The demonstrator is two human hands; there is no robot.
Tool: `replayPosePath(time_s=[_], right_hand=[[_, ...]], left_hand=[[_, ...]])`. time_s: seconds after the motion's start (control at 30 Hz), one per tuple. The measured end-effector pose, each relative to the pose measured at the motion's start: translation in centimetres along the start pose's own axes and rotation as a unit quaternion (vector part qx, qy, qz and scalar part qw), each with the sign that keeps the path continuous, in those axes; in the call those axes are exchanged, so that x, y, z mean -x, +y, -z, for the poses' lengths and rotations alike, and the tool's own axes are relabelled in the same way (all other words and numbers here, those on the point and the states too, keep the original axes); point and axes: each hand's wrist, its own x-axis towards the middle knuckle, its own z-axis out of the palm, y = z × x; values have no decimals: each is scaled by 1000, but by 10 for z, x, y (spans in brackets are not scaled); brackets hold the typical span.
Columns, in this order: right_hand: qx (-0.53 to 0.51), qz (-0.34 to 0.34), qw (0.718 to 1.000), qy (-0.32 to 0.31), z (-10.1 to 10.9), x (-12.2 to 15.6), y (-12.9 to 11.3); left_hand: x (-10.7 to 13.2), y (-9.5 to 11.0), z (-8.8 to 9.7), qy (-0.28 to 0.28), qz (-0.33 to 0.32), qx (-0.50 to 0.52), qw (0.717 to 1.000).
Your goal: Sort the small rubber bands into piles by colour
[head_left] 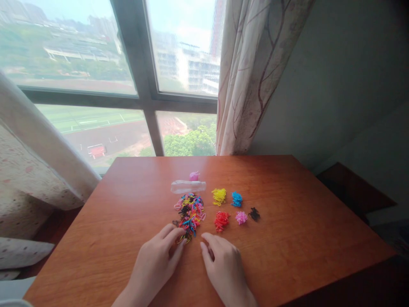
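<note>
A mixed pile of small coloured rubber bands (pixel 191 209) lies on the wooden table. At its near end is my left hand (pixel 156 253), its curled fingers touching the bands, with a gap between thumb and forefinger. Just right of the pile, my right hand (pixel 223 262) rests low over the table with thumb and forefinger apart and no band visible between them. Bands sorted by colour form separate heaps to the right: yellow bands (pixel 219 196), blue bands (pixel 237 199), red bands (pixel 221 221), pink bands (pixel 241 218) and black bands (pixel 254 214).
Behind the mixed pile lies a clear plastic tube (pixel 188 186), with a small pink object (pixel 194 175) beyond it. The wooden table (pixel 287 256) ends at a window (pixel 150 102) hung with patterned curtains (pixel 246 76). A grey wall stands at the right.
</note>
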Motion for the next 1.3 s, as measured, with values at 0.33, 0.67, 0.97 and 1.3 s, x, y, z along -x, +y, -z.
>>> replayPosePath(time_s=[0.33, 0.67, 0.97, 1.3], right_hand=[[-9, -13, 999, -31, -15, -14, -24], [-81, -36, 996, 22, -7, -15, -17], [-115, -98, 985, 77, 25, -18, 22], [142, -205, 962, 113, 68, -10, 121]], left_hand=[[-1, -1, 3, 5, 1, 22, 1000], [-2, -11, 12, 36, 34, 9, 999], [-1, -11, 10, 36, 12, 8, 999], [0, -15, 11, 14, 19, 22, 999]])
